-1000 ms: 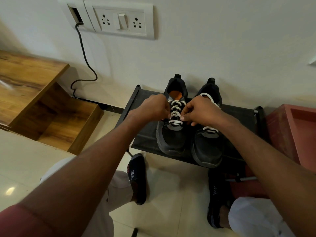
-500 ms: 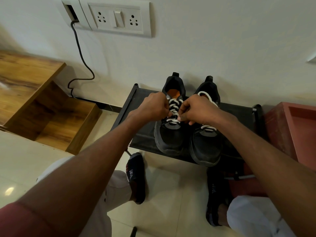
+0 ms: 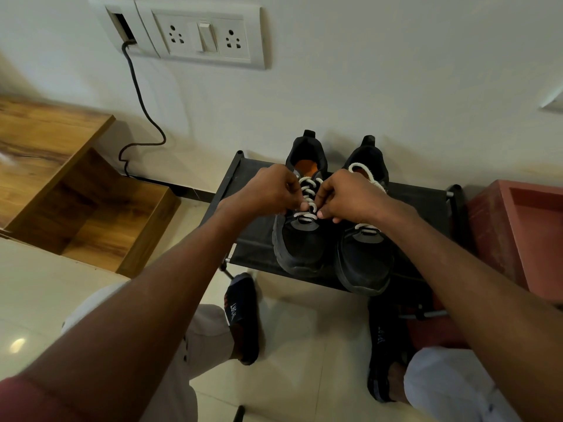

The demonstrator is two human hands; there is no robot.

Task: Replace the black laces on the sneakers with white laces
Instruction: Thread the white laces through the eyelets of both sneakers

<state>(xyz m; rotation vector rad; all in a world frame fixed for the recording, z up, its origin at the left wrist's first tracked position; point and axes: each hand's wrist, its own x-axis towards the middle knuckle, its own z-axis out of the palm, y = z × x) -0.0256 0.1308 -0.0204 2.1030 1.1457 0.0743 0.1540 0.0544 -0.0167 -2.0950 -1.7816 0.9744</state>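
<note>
Two black sneakers stand side by side, toes toward the camera, on the top shelf of a low dark shoe rack (image 3: 253, 248) set against the wall. The left sneaker (image 3: 300, 248) carries a white lace (image 3: 308, 196) crossing up its front in several rows; an orange insole shows in its opening. The left hand (image 3: 268, 193) and the right hand (image 3: 350, 197) meet over this lacing, both with fingers curled and pinching the lace at its lower rows — the exact strands each holds are hidden behind the knuckles and thumbs, and the lace ends cannot be made out. The right sneaker (image 3: 365, 260) sits touching its neighbour; its own white lace (image 3: 367, 175) shows only as a loop near the collar and a couple of rows below the right wrist, the middle part covered by that hand.

Below the rack, a foot in a dark sandal (image 3: 243, 315) rests on the pale tiled floor; a second sandalled foot at the right is partly lost in shadow under the shelf. Light trousers cover both knees, cut off by the bottom edge. To the left is a wooden cabinet (image 3: 76, 193), to the right a reddish box (image 3: 518, 233) cropped by the frame. On the wall — a switch plate (image 3: 210, 35) with a black cable (image 3: 143, 108) hanging down.
</note>
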